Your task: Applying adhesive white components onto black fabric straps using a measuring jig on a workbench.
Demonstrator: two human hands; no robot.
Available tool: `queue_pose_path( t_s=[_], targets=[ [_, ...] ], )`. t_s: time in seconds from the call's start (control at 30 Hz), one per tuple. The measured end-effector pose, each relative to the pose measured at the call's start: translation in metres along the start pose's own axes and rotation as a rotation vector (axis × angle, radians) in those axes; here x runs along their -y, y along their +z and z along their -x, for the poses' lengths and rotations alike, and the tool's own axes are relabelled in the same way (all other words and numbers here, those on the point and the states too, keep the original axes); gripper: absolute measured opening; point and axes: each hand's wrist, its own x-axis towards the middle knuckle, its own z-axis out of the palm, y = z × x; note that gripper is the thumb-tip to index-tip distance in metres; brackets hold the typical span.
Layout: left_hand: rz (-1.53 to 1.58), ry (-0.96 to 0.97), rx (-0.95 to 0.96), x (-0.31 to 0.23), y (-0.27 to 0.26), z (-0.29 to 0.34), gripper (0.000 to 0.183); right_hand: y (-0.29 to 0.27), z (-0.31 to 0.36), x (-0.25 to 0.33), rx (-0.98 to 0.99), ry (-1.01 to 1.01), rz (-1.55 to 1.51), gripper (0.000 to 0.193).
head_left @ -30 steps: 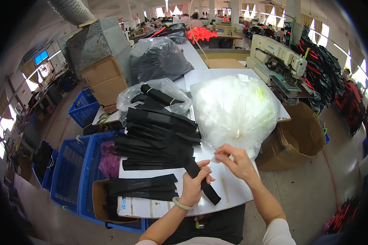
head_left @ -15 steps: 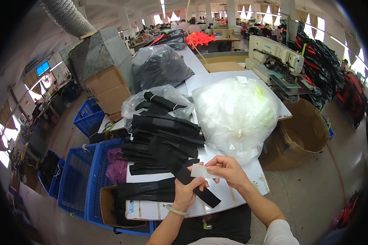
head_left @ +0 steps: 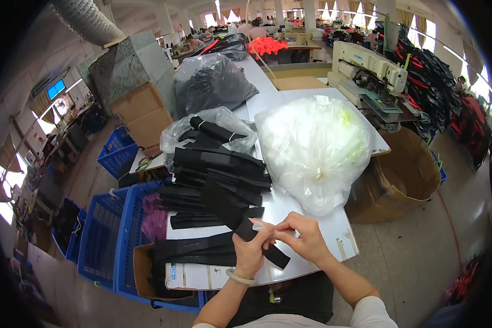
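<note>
A black fabric strip (head_left: 222, 203) runs slantwise across my left hand (head_left: 250, 255), which is closed round it near its lower end. My right hand (head_left: 305, 239) meets the left fingertips just above the strip, its thumb and forefinger pinched together. Between the two hands shows part of a small thin white piece (head_left: 258, 225); the fingers cover most of it. Left of the hands, black strips (head_left: 218, 162) lie in a layered pile on the white table (head_left: 213, 276). Another flat bundle of black strips (head_left: 194, 250) lies nearer the front edge.
A large clear bag of white material (head_left: 317, 156) stands beyond my right hand. Blue crates (head_left: 103, 240) and a small cardboard box (head_left: 143, 268) sit at the table's left. A sewing machine (head_left: 369, 65) and a big open carton (head_left: 399, 175) are on the right.
The white piece, held out flat between both hands before, is now mostly covered by my fingers. My right hand has drawn close to the left, and its fingers have pinched together.
</note>
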Motion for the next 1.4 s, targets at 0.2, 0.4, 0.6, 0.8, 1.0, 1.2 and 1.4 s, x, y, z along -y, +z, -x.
queue_pose_path(
  t_s=[0.2, 0.4, 0.6, 0.8, 1.0, 1.2, 1.4],
  targets=[
    [0.192, -0.131, -0.106, -0.007, 0.004, 0.006, 0.016, 0.024, 0.003, 0.012, -0.138, 0.013, -0.166, 0.012],
    [0.673, -0.351, -0.196, -0.019, -0.027, -0.031, 0.041, -0.004, 0.008, 0.015, 0.053, 0.228, -0.234, 0.016],
    [0.645, -0.294, -0.233, -0.013, -0.033, -0.032, 0.041, 0.002, 0.004, 0.019, 0.154, 0.144, -0.025, 0.023],
    [0.612, -0.212, -0.202, -0.005, -0.027, -0.019, 0.042, 0.014, 0.011, 0.021, 0.050, -0.050, 0.265, 0.025],
    [0.533, -0.113, -0.181, 0.002, -0.019, -0.008, 0.042, 0.031, 0.016, 0.019, -0.011, -0.108, 0.357, 0.025],
    [0.682, -0.145, -0.201, -0.005, -0.034, -0.021, 0.043, 0.007, 0.017, 0.032, 0.092, -0.072, 0.293, 0.026],
    [0.700, -0.240, -0.179, 0.006, -0.015, -0.015, 0.044, 0.027, 0.007, 0.021, 0.053, 0.024, 0.048, 0.017]
  ],
)
